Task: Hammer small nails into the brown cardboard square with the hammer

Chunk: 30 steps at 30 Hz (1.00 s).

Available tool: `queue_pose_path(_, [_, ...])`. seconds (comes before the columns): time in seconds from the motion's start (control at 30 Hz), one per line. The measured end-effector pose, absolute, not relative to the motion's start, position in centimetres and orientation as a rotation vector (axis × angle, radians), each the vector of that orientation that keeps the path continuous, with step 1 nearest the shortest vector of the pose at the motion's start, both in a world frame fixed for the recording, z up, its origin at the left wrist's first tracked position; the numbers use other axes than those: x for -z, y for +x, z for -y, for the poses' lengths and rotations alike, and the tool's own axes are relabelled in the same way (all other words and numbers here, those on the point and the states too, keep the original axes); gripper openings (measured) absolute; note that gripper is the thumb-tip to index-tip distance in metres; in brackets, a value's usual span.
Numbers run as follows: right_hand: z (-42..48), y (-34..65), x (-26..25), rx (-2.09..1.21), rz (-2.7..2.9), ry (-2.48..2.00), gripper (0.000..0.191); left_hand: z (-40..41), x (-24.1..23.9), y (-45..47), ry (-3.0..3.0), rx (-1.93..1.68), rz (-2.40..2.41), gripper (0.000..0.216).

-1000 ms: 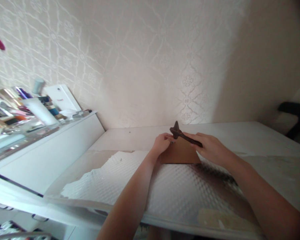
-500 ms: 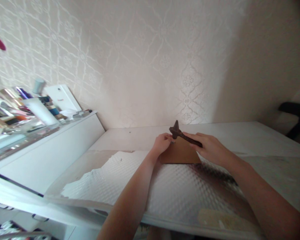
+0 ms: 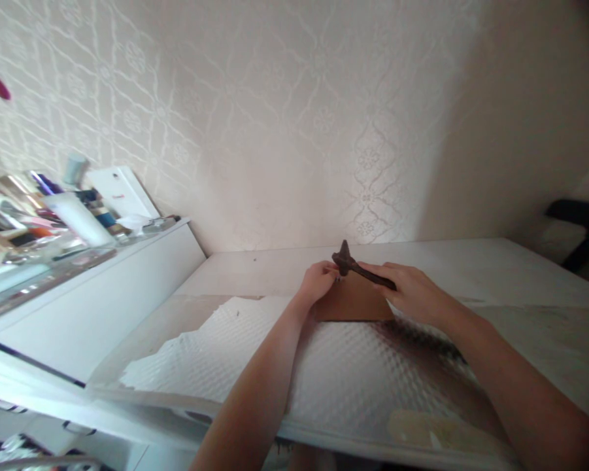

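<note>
My right hand [image 3: 404, 284] is closed around the handle of a dark brown hammer [image 3: 357, 267]. The hammer's head hangs over the far left part of a brown board [image 3: 357, 304], just right of my left fingertips. At the board's left edge lies my left hand [image 3: 318, 281], its fingers drawn together in a pinch. A tiny shiny metallic piece [image 3: 338, 279] shows beside those fingertips, under the hammer head; its kind is too small to tell. Whether the fingers grip it is partly hidden. Quilted silvery sheeting [image 3: 343, 366] lies beneath the board.
A white table [image 3: 245, 268] runs along the patterned wall [image 3: 284, 131]. On the left, a white cabinet [image 3: 127, 288] carries bottles, tubes and a white box [image 3: 122, 190]. A black curved object [image 3: 578, 216] stands at the right edge.
The hammer head has dipped slightly toward the board, near my left fingertips. My left hand and the board look the same as before.
</note>
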State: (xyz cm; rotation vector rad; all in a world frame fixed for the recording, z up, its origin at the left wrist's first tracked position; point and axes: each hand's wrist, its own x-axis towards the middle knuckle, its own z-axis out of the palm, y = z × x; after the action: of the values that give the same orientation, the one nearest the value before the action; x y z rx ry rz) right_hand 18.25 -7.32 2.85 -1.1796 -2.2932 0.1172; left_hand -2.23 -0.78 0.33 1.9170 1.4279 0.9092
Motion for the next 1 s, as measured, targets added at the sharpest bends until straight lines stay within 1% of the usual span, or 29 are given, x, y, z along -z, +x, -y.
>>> queue_pose_path(0.13, [7.20, 18.35, -2.79, -0.072, 2.243, -1.184, 0.057, 0.78, -0.32, -2.22, 1.897, -0.922, -1.408, 0.017])
queue_pose_path(0.33, [7.09, 18.31, -2.65, -0.129, 2.289, -1.144, 0.059, 0.74, -0.27, -2.21, 1.940, -0.900, -1.435, 0.019])
queue_pose_path(0.5, [7.20, 18.29, -2.87, -0.095, 2.249, -1.168, 0.054, 0.75, -0.30, -2.22, 1.923, -0.918, -1.409, 0.017])
queue_pose_path(0.67, [7.14, 18.28, -2.75, -0.121, 2.284, -1.146, 0.058, 0.87, -0.45, -2.22, 1.951, -0.882, -1.455, 0.021])
queue_pose_path(0.83, [7.12, 18.38, -2.84, -0.080, 2.239, -1.169, 0.056, 0.85, -0.43, -2.19, 1.913, -0.904, -1.433, 0.018])
queue_pose_path(1.0, [7.13, 18.40, -2.81, -0.149, 2.293, -1.149, 0.057, 0.83, -0.42, -2.22, 1.934, -0.905, -1.447, 0.019])
